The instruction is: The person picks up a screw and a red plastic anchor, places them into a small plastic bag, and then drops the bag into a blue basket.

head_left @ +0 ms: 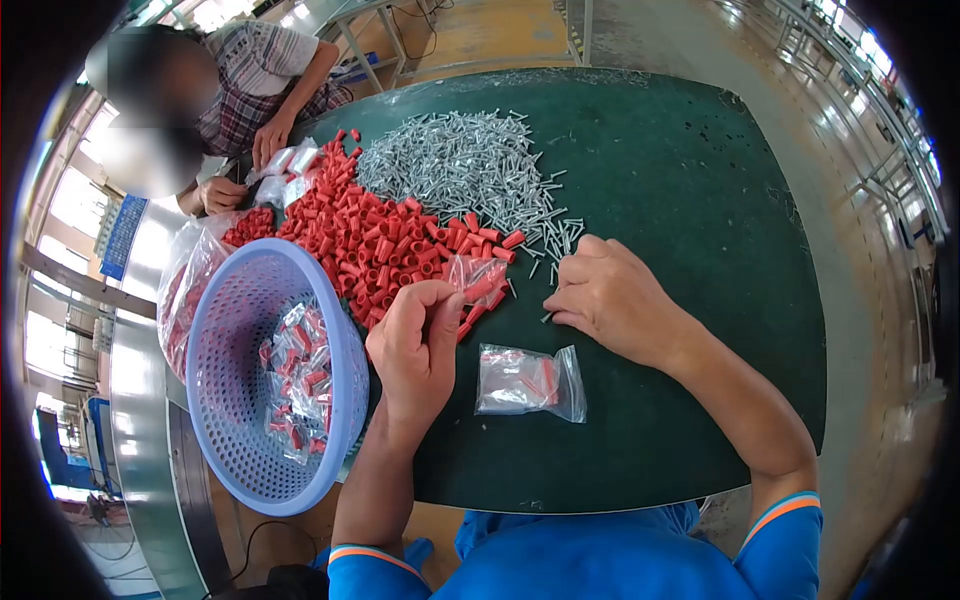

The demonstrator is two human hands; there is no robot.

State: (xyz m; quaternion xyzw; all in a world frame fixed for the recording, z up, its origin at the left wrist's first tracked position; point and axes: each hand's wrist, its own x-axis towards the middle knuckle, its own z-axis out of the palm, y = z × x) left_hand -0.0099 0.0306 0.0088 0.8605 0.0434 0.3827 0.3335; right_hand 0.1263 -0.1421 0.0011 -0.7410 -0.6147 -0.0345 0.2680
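Observation:
My left hand (415, 345) pinches the edge of a small clear plastic bag (477, 278) with red pieces in it, held over the near edge of a heap of red plastic caps (385, 245). To its right, my right hand (610, 300) is closed with fingertips together on a screw (546, 319), of which only one end shows. Just beyond that hand lies a big pile of silver screws (450, 165). On the table between my forearms rests a flat clear bag (528, 382) holding a few red pieces and something whitish.
A blue perforated basket (345, 400) at the table's left edge contains several filled bags (300, 375). Behind it sits a large clear sack (185, 290) of red pieces. Across the green table (680, 180), a co-worker's hands (268, 140) are near white packets (298, 160).

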